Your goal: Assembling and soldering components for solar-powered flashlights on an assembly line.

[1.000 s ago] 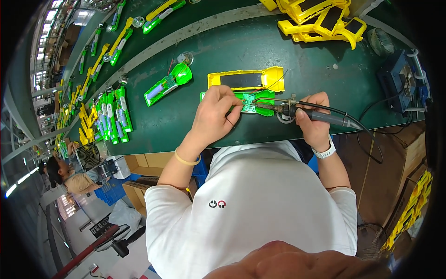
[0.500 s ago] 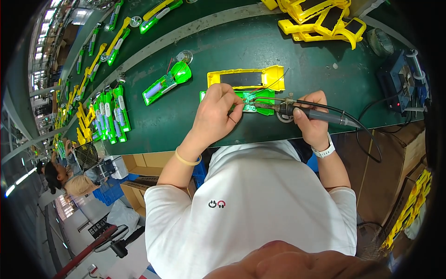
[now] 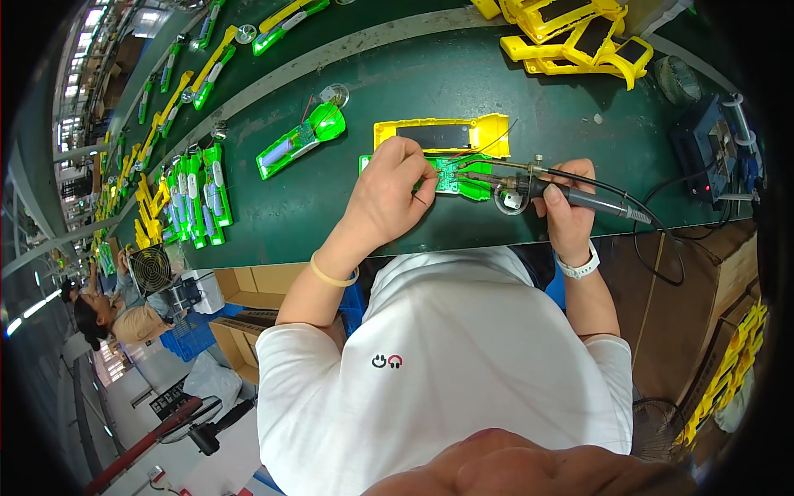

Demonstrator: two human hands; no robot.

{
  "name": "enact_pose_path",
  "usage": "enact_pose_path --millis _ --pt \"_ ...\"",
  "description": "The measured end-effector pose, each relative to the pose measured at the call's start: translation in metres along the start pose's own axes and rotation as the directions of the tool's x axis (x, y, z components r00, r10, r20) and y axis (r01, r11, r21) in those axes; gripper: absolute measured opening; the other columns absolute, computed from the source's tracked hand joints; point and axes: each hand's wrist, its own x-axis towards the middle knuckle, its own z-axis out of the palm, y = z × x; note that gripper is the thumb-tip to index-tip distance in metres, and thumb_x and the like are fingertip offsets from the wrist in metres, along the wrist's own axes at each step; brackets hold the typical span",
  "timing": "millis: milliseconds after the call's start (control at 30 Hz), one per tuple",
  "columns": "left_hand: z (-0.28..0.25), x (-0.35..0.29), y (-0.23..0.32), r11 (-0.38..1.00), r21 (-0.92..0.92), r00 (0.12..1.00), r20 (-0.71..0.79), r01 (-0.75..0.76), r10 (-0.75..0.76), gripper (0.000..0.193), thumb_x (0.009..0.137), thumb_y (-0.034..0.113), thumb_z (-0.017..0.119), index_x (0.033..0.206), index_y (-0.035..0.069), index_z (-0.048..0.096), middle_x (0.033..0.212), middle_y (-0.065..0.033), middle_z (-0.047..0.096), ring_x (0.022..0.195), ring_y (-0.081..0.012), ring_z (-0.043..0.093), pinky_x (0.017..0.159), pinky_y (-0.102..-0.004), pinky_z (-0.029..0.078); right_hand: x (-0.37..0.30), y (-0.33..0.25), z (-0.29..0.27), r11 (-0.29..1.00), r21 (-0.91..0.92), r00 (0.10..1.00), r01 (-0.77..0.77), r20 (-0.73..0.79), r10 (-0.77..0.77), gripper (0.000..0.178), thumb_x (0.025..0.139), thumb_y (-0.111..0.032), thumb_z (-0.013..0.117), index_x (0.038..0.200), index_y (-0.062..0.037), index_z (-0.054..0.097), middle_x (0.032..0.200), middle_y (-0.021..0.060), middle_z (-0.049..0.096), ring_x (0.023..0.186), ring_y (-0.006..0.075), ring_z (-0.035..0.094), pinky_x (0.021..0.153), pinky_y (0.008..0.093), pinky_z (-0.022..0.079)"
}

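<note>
My left hand (image 3: pixel 389 188) is closed in a pinch at the left end of a small green circuit board (image 3: pixel 447 175). A thin dark strand, looking like a wire, shows below its fingers; the fingertips partly hide what they grip. The board sits in a bright green housing (image 3: pixel 477 188) lying flat on the bench. In my right hand (image 3: pixel 571 211) is a soldering iron (image 3: pixel 591 201) with a thin feed tube along its top, its tip over the board. A yellow housing (image 3: pixel 495 136) with a dark panel lies just behind, with thin red and black wires near it.
Another green housing (image 3: pixel 302 140) lies to the left. Several green units (image 3: pixel 198 198) stand grouped at the bench's left edge. Yellow housings (image 3: pixel 571 41) are piled at the far right. A blue soldering station (image 3: pixel 703 149) stands at right, its cable (image 3: pixel 680 256) looping beside my right arm.
The iron and my right hand have shifted slightly right, and the iron's tip has drawn back a little. My left hand stays pinched at the board. The view has shifted slightly.
</note>
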Motion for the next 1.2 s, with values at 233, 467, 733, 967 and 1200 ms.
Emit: enact_pose_path --millis 233,467,733,967,1200 --pt "-0.033 -0.01 0.01 0.952 0.301 0.997 -0.076 0.046 -0.024 0.026 0.066 0.008 0.072 0.087 0.004 0.058 0.086 -0.0123 0.052 0.078 -0.0286 0.052 0.067 -0.0361 0.044 -0.001 0.002 -0.003 0.999 -0.039 0.999 0.003 -0.038 -0.005 0.027 0.084 -0.014 0.062 0.093 -0.0057 0.038 0.075 0.004 0.049 0.056 0.0055 0.044 0.049 0.0187 0.037" --pt "-0.01 -0.016 -0.011 0.973 -0.021 0.969 -0.101 -0.23 0.227 0.02 0.068 0.001 0.07 0.085 0.004 0.06 0.077 -0.0088 0.058 0.067 -0.0254 0.057 0.059 -0.0347 0.047 0.001 0.0 -0.001 0.999 -0.035 1.0 -0.01 -0.016 0.009 0.027 0.084 -0.013 0.062 0.093 -0.0056 0.038 0.075 0.0039 0.05 0.056 0.0051 0.043 0.049 0.0188 0.037" --pt "-0.008 -0.005 -0.021 0.854 0.22 0.862 -0.09 -0.472 0.499 0.02 0.066 0.007 0.068 0.086 0.01 0.063 0.078 -0.0008 0.058 0.07 -0.0172 0.054 0.057 -0.0288 0.041 -0.002 0.001 -0.003 0.998 -0.053 1.0 -0.021 -0.006 0.021 0.024 0.083 -0.01 0.061 0.092 -0.0051 0.039 0.077 0.0041 0.052 0.061 0.0058 0.046 0.055 0.0199 0.04" --pt "-0.007 -0.002 -0.018 0.848 0.243 0.873 -0.011 -0.47 0.487 0.02 0.066 0.009 0.066 0.086 0.01 0.064 0.078 -0.0005 0.056 0.073 -0.0171 0.054 0.06 -0.0295 0.042 -0.002 0.005 -0.007 0.994 -0.107 0.998 -0.026 0.051 0.031 0.025 0.082 -0.009 0.063 0.091 -0.004 0.04 0.078 0.0034 0.052 0.066 0.0059 0.046 0.061 0.021 0.04" --pt "-0.007 -0.002 -0.014 0.868 0.241 0.897 0.025 -0.433 0.441 0.017 0.067 0.01 0.065 0.084 0.01 0.063 0.078 -0.0018 0.056 0.075 -0.0182 0.054 0.064 -0.0304 0.042 -0.003 0.009 -0.006 0.989 -0.15 0.994 -0.013 0.106 0.029 0.024 0.081 -0.008 0.063 0.088 -0.0037 0.041 0.076 0.0028 0.052 0.066 0.0055 0.046 0.059 0.021 0.04"
